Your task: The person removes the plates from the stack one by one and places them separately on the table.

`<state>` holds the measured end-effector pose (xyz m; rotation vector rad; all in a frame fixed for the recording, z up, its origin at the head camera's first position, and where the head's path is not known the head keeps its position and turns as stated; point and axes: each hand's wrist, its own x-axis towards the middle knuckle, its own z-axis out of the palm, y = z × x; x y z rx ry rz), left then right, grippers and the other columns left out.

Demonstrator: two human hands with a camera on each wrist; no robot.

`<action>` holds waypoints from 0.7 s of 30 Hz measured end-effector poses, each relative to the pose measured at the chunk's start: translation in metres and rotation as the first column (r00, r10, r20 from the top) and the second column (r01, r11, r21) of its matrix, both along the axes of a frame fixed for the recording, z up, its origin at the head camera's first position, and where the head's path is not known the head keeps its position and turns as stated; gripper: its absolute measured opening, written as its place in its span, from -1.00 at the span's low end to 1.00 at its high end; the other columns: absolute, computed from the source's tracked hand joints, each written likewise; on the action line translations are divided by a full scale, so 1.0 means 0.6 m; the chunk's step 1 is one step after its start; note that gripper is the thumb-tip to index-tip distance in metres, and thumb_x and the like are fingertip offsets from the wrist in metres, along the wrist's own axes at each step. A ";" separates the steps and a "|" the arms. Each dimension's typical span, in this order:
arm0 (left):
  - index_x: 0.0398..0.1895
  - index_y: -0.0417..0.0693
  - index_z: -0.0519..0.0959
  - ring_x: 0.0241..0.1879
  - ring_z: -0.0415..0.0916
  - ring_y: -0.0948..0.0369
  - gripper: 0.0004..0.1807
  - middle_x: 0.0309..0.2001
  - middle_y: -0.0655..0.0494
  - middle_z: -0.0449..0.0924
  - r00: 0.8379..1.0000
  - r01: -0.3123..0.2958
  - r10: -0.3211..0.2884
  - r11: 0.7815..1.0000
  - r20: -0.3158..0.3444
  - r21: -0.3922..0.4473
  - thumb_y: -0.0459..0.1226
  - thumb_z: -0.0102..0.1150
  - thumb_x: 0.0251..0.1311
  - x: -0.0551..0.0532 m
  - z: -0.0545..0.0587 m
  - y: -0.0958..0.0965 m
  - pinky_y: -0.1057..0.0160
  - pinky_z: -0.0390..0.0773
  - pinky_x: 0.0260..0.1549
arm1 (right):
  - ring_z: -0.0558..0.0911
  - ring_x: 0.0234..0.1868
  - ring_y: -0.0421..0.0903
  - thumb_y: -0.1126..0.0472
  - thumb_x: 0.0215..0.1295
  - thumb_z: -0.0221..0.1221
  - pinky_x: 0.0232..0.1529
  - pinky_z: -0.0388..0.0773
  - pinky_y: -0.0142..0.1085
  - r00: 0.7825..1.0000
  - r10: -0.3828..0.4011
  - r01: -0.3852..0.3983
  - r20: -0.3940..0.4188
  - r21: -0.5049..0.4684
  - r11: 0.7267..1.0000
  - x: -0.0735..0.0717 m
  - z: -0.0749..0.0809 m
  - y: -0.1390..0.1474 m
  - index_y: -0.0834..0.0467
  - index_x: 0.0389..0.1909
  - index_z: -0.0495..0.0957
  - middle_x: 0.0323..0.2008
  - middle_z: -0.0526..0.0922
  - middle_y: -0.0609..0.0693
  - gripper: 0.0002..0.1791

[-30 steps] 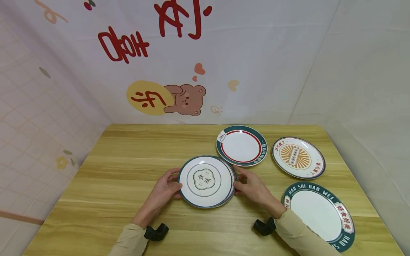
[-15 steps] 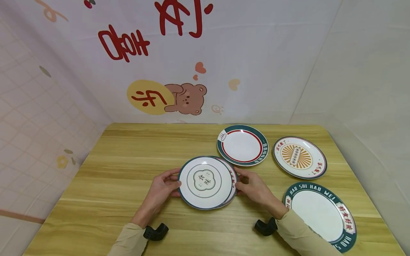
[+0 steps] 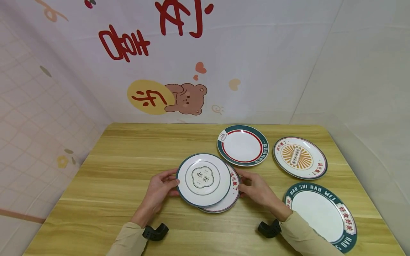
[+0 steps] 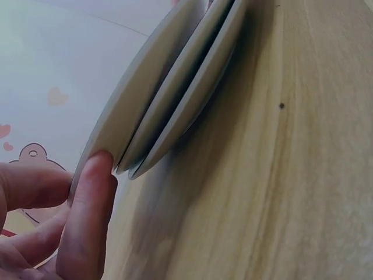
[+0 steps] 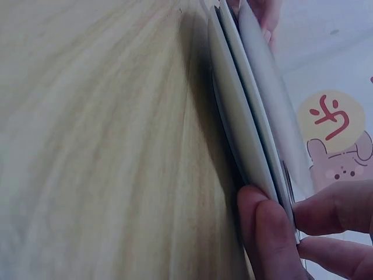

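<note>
In the head view a small stack of plates sits between both hands at the middle of the table. On top is a white plate (image 3: pixel 189 188) with a dark rim and a flower-shaped emblem. My left hand (image 3: pixel 159 190) pinches this plate's left edge; the left wrist view shows its rim (image 4: pixel 119 116) apart from the two below at that side. Beneath it, shifted right, shows a white plate (image 3: pixel 235 195) with red lettering. My right hand (image 3: pixel 257 190) grips the right edges of the lower plates, fingers (image 5: pixel 271 227) around their rims. Another plate underneath is mostly hidden.
Behind the stack lies a plate with a green rim and red ring (image 3: pixel 242 145). To its right is a plate with an orange sunburst (image 3: pixel 300 158). A larger green-rimmed plate (image 3: pixel 317 213) lies front right, partly under the right sleeve (image 3: pixel 304 231). A printed backdrop (image 3: pixel 256 53) stands behind the table.
The top plate has slid left and slightly up, away from the lower ones. More of the red-lettered plate shows at the right. The right hand has moved slightly right with the lower plates.
</note>
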<state>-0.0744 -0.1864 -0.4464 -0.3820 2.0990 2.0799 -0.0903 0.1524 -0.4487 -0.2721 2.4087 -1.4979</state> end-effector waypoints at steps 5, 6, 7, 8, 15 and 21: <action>0.33 -0.28 0.53 -0.28 0.65 0.12 -0.50 0.00 -0.22 0.57 0.999 -0.031 0.031 0.999 0.023 0.026 -0.53 0.24 0.30 -0.005 0.002 -0.006 0.21 0.75 -0.38 | 0.51 -0.05 0.05 0.42 0.31 0.25 -0.39 0.67 -0.33 1.000 0.008 -0.008 -0.022 0.022 1.000 0.003 0.003 0.005 0.24 0.43 0.46 -0.14 0.58 0.10 -0.36; 0.32 -0.26 0.54 -0.28 0.65 0.12 -0.50 -0.01 -0.21 0.57 0.999 -0.039 0.038 0.999 0.028 0.033 -0.53 0.24 0.31 -0.006 0.002 -0.007 0.20 0.76 -0.37 | 0.51 -0.05 0.05 0.42 0.31 0.25 -0.39 0.68 -0.32 1.000 0.012 -0.011 -0.018 0.017 1.000 0.003 0.003 0.006 0.24 0.43 0.45 -0.14 0.58 0.10 -0.36; 0.32 -0.26 0.54 -0.28 0.66 0.12 -0.51 -0.01 -0.20 0.57 0.998 -0.047 0.046 0.998 0.033 0.039 -0.52 0.25 0.31 -0.007 0.002 -0.009 0.19 0.76 -0.36 | 0.51 -0.04 0.05 0.41 0.31 0.25 -0.38 0.69 -0.31 1.000 0.010 -0.010 -0.012 0.011 1.000 0.004 0.003 0.006 0.24 0.43 0.45 -0.13 0.58 0.11 -0.37; 0.31 -0.24 0.55 -0.28 0.66 0.11 -0.51 -0.01 -0.19 0.57 0.998 -0.054 0.053 0.998 0.038 0.044 -0.52 0.25 0.31 -0.009 0.002 -0.010 0.19 0.76 -0.35 | 0.51 -0.04 0.05 0.41 0.31 0.25 -0.38 0.70 -0.30 1.000 0.009 -0.009 -0.004 0.005 1.000 0.004 0.004 0.007 0.25 0.43 0.45 -0.12 0.58 0.11 -0.37; 0.27 -0.28 0.55 -0.27 0.68 0.11 -0.57 0.02 -0.16 0.54 0.996 -0.080 0.077 0.994 0.041 0.080 -0.50 0.23 0.33 -0.020 0.004 -0.014 0.18 0.77 -0.32 | 0.54 -0.06 0.06 0.40 0.33 0.24 -0.33 0.74 -0.26 1.000 0.008 -0.007 0.022 -0.011 1.000 0.005 0.003 0.009 0.27 0.44 0.44 -0.09 0.59 0.14 -0.38; 0.27 -0.37 0.52 -0.30 0.69 0.15 -0.56 -0.02 -0.13 0.57 0.997 -0.081 0.079 0.989 0.024 0.122 -0.50 0.24 0.33 -0.030 0.012 -0.019 0.22 0.76 -0.31 | 0.56 -0.09 0.05 0.42 0.33 0.22 -0.33 0.74 -0.24 1.000 0.013 -0.012 0.028 -0.031 0.999 0.005 0.000 0.010 0.32 0.44 0.41 -0.10 0.58 0.16 -0.37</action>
